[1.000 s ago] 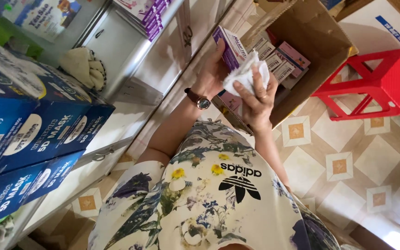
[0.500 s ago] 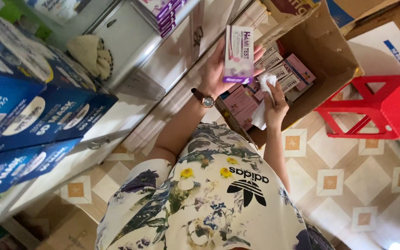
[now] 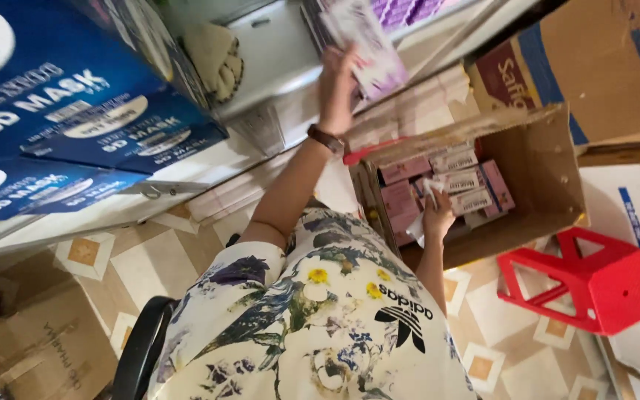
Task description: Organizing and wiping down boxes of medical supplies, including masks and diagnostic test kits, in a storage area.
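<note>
Pink-and-white carton (image 3: 370, 46) is up high, gripped in the left hand (image 3: 337, 83), fingers wrapped around its lower edge and clamped on it. It's blurred, so its print can't be made out, but it sits tilted, right in front of the shelf (image 3: 275, 63) where a stack of purple boxes (image 3: 409, 9) shows at the top edge. A dark wristwatch (image 3: 325, 138) sits on that raised wrist.

Down low, the right hand (image 3: 437, 215) is inside the open cardboard box (image 3: 542, 174), fingers curled around something pale and crumpled (image 3: 430, 187) — paper or plastic, too small to tell. It rests against the rows of pink cartons (image 3: 446, 185) packed inside that box, which lie on their sides, touching each other.

Left of frame, big blue boxes (image 3: 61, 118) are stacked on the counter (image 3: 187, 185), one over another. A cream-coloured cloth bundle (image 3: 216, 59) sits behind them on the shelf.

On the tiled floor (image 3: 120, 259), a red plastic stool (image 3: 594, 285) lies just beside the open box. Another brown cardboard box (image 3: 601, 67) leans behind it, and a smaller one (image 3: 38, 348) sits at bottom left. The person wears a floral shirt (image 3: 312, 326).
</note>
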